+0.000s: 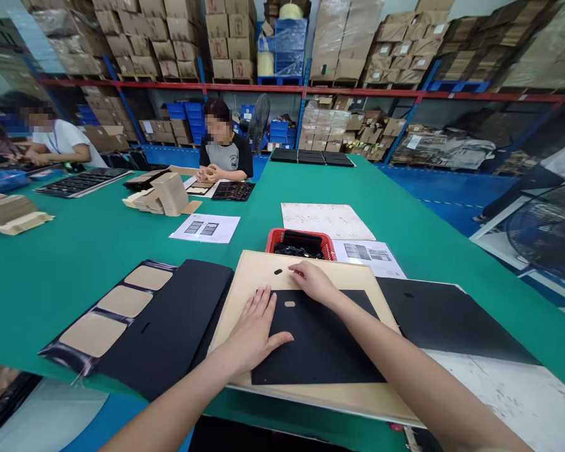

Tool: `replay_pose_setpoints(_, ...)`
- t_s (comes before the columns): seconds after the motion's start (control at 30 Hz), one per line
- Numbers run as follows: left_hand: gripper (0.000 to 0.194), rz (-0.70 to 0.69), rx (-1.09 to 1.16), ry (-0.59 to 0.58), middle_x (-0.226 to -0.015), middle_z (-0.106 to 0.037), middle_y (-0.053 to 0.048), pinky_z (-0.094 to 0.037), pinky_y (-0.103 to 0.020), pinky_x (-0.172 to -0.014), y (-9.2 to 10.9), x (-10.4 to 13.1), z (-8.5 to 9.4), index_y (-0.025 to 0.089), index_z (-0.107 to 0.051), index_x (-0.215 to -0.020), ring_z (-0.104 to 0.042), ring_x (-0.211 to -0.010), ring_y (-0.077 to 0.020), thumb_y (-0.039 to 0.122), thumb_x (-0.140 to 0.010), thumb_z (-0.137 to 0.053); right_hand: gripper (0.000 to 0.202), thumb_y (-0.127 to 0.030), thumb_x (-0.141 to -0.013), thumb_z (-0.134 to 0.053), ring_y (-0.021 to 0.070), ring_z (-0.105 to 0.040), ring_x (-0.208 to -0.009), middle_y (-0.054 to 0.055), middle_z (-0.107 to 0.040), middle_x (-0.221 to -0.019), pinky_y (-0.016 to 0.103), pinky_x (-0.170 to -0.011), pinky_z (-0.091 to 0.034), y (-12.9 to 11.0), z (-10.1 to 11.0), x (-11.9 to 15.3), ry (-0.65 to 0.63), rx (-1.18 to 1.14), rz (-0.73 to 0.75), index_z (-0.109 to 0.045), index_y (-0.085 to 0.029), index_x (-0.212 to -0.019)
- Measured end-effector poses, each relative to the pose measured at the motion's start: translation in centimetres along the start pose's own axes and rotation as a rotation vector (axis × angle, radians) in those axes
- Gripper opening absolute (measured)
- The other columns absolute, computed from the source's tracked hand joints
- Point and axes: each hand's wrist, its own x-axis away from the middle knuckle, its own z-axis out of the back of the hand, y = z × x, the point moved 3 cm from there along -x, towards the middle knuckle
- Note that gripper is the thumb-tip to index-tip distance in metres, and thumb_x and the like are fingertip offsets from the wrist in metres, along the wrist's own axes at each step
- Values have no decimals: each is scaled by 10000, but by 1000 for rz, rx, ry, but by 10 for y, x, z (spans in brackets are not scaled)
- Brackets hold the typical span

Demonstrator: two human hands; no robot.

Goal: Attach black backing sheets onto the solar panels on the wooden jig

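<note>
A black sheet [320, 351] lies on a tan board [252, 267] in front of me; tan shows through its small oval slot [289, 304]. My left hand [257, 329] rests flat on the sheet's left part, fingers stretched and thumb out. Beyond the sheet's far edge, my right hand [313, 280] is over the board with its fingertips drawn together in a pinch. Whatever they hold, if anything, is hidden. Just left of those fingertips is a small black oval piece [278, 272] on the board.
A red basket [329, 248] of black pieces stands behind the board. Black folders with tan panels [93, 334] lie left; another black sheet [452, 314] lies right. Printed papers [204, 228] and a cardboard stack [169, 193] are farther off. A co-worker [225, 141] sits across the green table.
</note>
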Motion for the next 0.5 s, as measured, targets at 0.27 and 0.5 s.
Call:
replay_pose_setpoints(0.27,692,8,120,79,-1543,-130,-86,-164,-456,-1150,-12,21,20,197,-243,-1457,-81,-1417,-248,612,-908,-313,112,-102,-752,-577,194,-599,-815,78,-667,-873,259,-691,-400,-4,-20,-43,-7,-30,-13,-665,-152,-801)
replay_pose_setpoints(0.5,537,44,151,201,-1486,-338,-96,-265,-436,-1118,-24,12,23,172,-367,-1397,-240,-1391,-249,456,-942,-392,130,-35,-718,-529,150,-543,-725,32,-604,-756,252,-660,-377,-15,-16,-32,36,-181,18,-549,-162,-698)
